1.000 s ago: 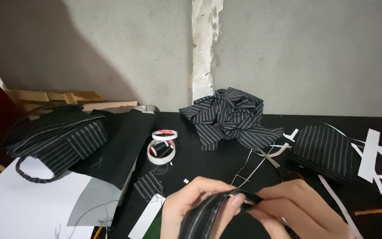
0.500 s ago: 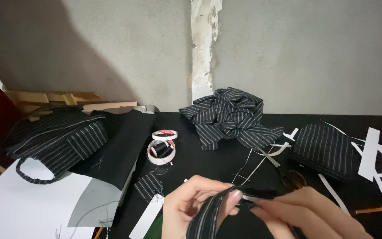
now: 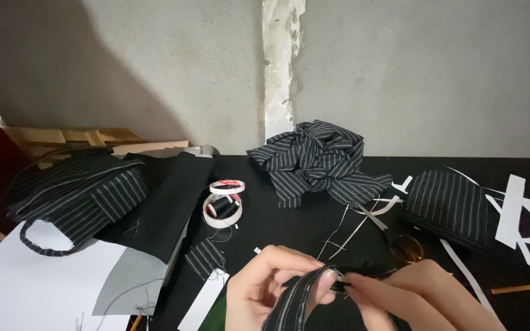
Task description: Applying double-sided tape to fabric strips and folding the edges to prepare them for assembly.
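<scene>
**Both hands closed on a striped fabric strip at the near edge of the surface**

The left hand (image 3: pixel 271 288) has its grip closed on a narrow black pinstriped strip (image 3: pixel 289 303), thumb and fingers pinching it near the top, with the strip hanging down out of view. The right hand (image 3: pixel 412 297) meets it from the other side, fingertips pinched on the same strip where the two hands touch. What exactly lies between the fingertips is too dark to tell.

The black surface (image 3: pixel 277 227) carries the following. A crumpled heap of pinstriped cloth (image 3: pixel 317 159) sits at the far middle, against the grey wall. Two rolls of white tape (image 3: pixel 223 202) lie left of centre, one just behind the other. A pinstriped bag with a loop handle (image 3: pixel 72 196) rests at the far left, partly over a white sheet (image 3: pixel 32 288). A folded pinstriped piece (image 3: pixel 449 205) lies to the right, with white paper offcuts (image 3: pixel 516 214) beside it. Scissors (image 3: pixel 400 242) lie just beyond the right hand. A small striped scrap (image 3: pixel 203 257) lies near the left hand.
</scene>
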